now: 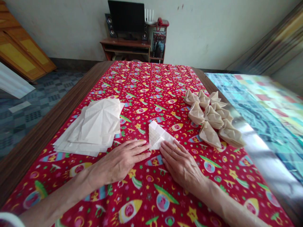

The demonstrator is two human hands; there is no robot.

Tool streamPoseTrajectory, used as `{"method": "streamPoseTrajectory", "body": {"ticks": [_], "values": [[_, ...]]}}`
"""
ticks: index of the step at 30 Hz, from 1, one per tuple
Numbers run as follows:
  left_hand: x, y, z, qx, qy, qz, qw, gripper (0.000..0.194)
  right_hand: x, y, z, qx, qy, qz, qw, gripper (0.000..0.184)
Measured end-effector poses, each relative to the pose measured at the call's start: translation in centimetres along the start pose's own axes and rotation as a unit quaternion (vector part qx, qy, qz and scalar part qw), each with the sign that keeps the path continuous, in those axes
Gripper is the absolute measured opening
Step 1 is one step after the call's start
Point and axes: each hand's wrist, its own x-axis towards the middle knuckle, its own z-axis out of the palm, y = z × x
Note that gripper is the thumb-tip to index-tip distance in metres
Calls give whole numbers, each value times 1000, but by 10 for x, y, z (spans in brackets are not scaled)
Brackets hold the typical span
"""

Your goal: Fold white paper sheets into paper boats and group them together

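Paper (155, 134) folded into a small pointed shape lies flat on the red patterned cloth (151, 94) that covers the worktop (73, 97), straight in front of the person and between both hands. The right hand (180, 160) is open, palm down, its outstretched fingers resting over the paper's lower right part, probably to keep the folded layers flat and stop them sliding or springing apart. The left hand (125, 157) is open too, fingers extended toward the lower left corner; its fingertips are at or just beside that edge, and whether they press on it I cannot tell. Neither hand is closed around anything. Off to the left, a stack of creased sheets (94, 126) lies loosely overlapped, near the left hand, which seems a handy spot for lifting one sheet at a time. Over on the right, folded pieces (213, 116) stand in a close cluster, apart from the flat sheets, perhaps so that their raised peaks are not crushed. Their sides look cupped, but whether anything sits inside cannot be made out. Beyond the worktop, a desk (139, 45) holds a computer case (159, 44) in its side compartment, while a wooden cabinet (26, 47) has its doors shut, hiding its contents.
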Motion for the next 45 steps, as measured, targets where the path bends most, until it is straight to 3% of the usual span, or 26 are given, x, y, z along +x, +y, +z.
{"method": "streamPoseTrajectory", "body": {"ticks": [30,45], "values": [[4,-3,1,48,10,17,999,51,1,-1,1,7,7,5,1000,36],[21,-10,11,-77,94,-25,992,50,14,1,-3,-56,-59,-51,995,34]]}}
